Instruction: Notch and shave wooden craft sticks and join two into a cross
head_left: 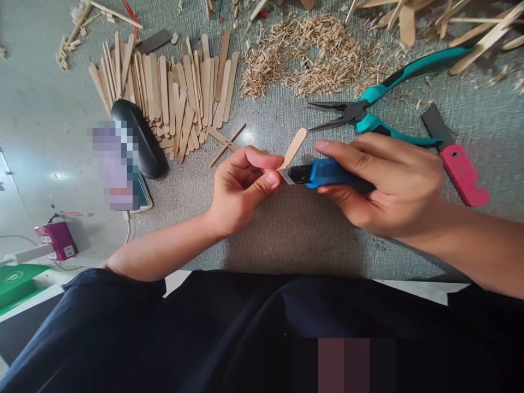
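My left hand [244, 188] pinches a wooden craft stick [295, 146] between thumb and fingers, its rounded end pointing up and to the right. In my right hand [388, 177] is a blue utility knife [327, 173], gripped along its handle. The knife's short blade [285, 176] meets the stick close to my left thumb; how deep it cuts, I cannot tell. Behind my left hand lie two crossed craft sticks [226, 143]. Beyond my right hand rest open needle-nose pliers [354, 112] with teal handles.
Several craft sticks [164, 93] are piled at the back left, beside a black case [141, 139] and a phone [123, 169] with a cable. Wood shavings [311, 54] cover the back middle. A pink-handled folding knife [462, 172] lies at right. More sticks [407, 24] fill the back right.
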Motion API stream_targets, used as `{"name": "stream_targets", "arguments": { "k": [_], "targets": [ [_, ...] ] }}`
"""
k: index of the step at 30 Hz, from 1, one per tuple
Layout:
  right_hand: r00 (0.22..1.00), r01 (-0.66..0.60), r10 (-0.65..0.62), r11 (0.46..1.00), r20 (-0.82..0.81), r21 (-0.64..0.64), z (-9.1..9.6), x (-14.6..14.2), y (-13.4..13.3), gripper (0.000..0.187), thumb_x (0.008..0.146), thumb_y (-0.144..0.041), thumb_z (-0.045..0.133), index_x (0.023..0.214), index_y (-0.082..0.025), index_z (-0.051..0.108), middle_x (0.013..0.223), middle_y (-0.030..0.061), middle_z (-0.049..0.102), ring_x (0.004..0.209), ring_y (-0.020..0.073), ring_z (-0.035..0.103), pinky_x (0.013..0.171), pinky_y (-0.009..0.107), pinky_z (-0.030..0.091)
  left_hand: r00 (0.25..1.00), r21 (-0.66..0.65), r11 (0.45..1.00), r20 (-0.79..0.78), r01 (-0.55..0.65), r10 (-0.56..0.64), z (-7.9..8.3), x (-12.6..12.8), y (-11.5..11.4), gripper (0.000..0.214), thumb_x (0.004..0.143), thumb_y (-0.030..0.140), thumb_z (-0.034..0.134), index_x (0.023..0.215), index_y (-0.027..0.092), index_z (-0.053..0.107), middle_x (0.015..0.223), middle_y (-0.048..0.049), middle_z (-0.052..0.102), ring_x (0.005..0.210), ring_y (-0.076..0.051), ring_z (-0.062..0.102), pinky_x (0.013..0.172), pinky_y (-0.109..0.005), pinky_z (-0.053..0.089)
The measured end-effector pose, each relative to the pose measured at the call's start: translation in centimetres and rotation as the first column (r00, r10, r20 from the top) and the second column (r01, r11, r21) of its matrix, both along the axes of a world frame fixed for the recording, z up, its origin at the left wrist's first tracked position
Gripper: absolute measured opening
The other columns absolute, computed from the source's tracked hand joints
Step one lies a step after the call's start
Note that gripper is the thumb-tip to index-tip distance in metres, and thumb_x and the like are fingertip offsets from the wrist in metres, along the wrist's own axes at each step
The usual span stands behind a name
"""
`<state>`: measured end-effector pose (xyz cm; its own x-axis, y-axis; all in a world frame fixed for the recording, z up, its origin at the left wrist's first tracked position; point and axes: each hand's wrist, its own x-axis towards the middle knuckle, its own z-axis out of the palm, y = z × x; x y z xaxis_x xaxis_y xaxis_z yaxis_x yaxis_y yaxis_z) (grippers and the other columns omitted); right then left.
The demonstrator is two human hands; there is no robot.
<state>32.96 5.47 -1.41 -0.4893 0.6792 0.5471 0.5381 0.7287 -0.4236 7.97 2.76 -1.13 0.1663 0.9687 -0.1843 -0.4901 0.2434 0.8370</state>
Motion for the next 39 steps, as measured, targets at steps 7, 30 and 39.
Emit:
{"name": "stream_targets", "arguments": {
  "k": [7,30,39],
  "targets": [
    [0.997,0.072,-0.071,0.991,-0.017,0.110,-0.6,0.1,0.5,0.045,0.108,-0.049,0.084,0.148,-0.030,0.081,0.093,0.0051,0.079,0.078,0.0218,0.071,0.071,0.038,0.050,1.000,-0.047,0.999,-0.012,0.008,-0.008,0.0,0.2,-0.1,0.046,0.084,0.054,0.107,0.105,0.025,0.078,0.077,0.0072,0.072,0.064,-0.006,0.067,0.064,-0.019,0.056],
    [0.997,0.058,-0.063,0.993,0.048,0.103,0.4,0.9,0.9,0.051,0.116,-0.060,0.070,0.146,-0.019,0.079,0.094,0.0061,0.079,0.072,0.0180,0.070,0.064,0.031,0.052,0.997,-0.092,0.993,-0.026,-0.079,0.077,0.6,0.0,0.2,0.041,0.088,0.050,0.105,0.103,0.022,0.079,0.082,0.0046,0.080,0.069,-0.004,0.071,0.072,-0.016,0.061],
    [0.991,-0.069,0.066,0.998,0.118,0.015,0.5,0.8,1.0,0.050,0.113,-0.049,0.078,0.147,-0.013,0.077,0.098,0.0078,0.082,0.074,0.0208,0.074,0.063,0.034,0.056,0.997,-0.092,0.993,-0.002,-0.080,0.080,0.5,0.0,0.1,0.038,0.090,0.048,0.104,0.103,0.022,0.079,0.079,0.0060,0.078,0.069,-0.004,0.070,0.072,-0.016,0.061]
  ]
}}
